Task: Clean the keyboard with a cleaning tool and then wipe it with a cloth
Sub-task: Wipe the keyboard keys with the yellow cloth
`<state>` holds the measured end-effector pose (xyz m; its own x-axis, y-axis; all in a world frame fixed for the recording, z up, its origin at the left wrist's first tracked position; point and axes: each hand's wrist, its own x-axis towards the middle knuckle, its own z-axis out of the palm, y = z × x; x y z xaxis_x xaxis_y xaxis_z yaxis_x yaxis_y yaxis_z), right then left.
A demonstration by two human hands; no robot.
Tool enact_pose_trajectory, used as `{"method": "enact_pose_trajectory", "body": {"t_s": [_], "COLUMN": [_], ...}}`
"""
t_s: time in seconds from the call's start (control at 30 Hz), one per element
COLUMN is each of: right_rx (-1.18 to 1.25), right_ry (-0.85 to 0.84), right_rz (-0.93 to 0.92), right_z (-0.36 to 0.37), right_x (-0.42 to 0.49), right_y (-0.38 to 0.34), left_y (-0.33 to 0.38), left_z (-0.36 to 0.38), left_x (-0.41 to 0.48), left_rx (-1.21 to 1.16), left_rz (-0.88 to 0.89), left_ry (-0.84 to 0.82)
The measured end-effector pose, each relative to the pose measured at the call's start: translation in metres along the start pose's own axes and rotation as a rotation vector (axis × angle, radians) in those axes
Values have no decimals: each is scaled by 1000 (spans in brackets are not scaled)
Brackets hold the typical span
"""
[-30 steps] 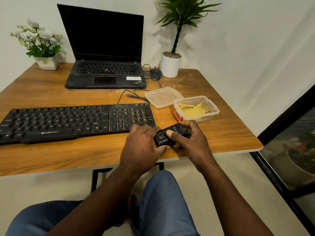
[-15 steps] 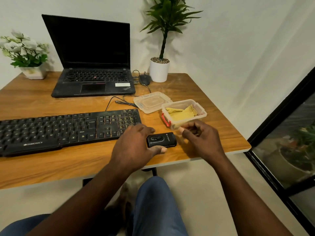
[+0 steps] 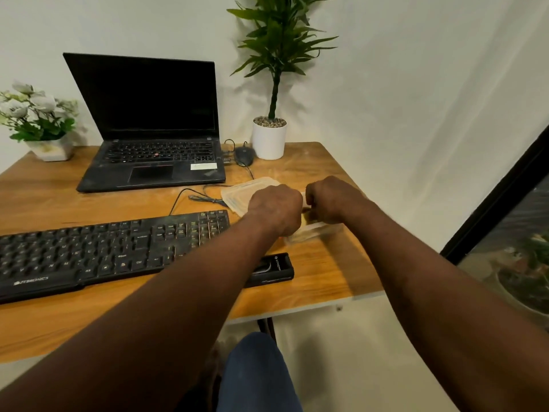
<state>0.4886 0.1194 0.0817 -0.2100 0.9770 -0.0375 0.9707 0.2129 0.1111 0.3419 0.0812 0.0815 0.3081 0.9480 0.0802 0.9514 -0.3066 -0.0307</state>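
Crowding clear plastic box (image 3: 315, 231) | left hand (image 3: 274, 208); right hand (image 3: 331, 200) | grips hidden, cannot tell

One head view only. Looks forward and down from the near edge of the desk (image 3: 326, 272) toward the far wall (image 3: 416, 84); keyboard (image 3: 104, 251) close, laptop (image 3: 148, 129) at far edge.

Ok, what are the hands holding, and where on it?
Unclear: left hand and right hand curl over opposite sides of the clear container, fingers hidden. The cleaning tool lies free.
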Motion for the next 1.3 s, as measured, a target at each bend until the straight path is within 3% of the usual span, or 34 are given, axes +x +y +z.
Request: {"method": "enact_pose_trajectory", "body": {"t_s": [0.23,0.37,0.47,0.57,0.63,0.7,0.83,1.03,1.1,1.2,1.3], "right_rx": [34,291,542,723,730,732,752,742,761,627,459], "right_ry": [-56,269,414,378,238,127,68,188,312,512,398], "right_rz": [8,-114,-227,-236,-289,-397,-507,-492,-482,-532,-638], "right_z": [3,-29,-52,-65,-68,-63,-51,-59,-64,-71,-64], "right_x": [4,-17,-39,-47,-46,-42,-29,0,14,36,52], "right_y": [-1,-9,-30,-61,-94,-135,-219,-335,-373,-434,-481], "left_y": [-4,-17,-43,-89,-120,-147,-207,-328,-355,-378,-388], "left_z": [14,7,-7,-19,-21,-15,3,36,45,58,66], "left_x": [-4,-12,-30,-66,-94,-121,-175,-284,-310,-337,-345], "left_rx": [-152,-329,-621,-921,-1055,-1048,-881,-505,-472,-632,-719], "left_rz": [-23,-90,-147,-159,-193,-229,-347,-805,-904,-906,-861], "left_ry": [115,206,347,399,391,385,437,670,588,413,407]}}
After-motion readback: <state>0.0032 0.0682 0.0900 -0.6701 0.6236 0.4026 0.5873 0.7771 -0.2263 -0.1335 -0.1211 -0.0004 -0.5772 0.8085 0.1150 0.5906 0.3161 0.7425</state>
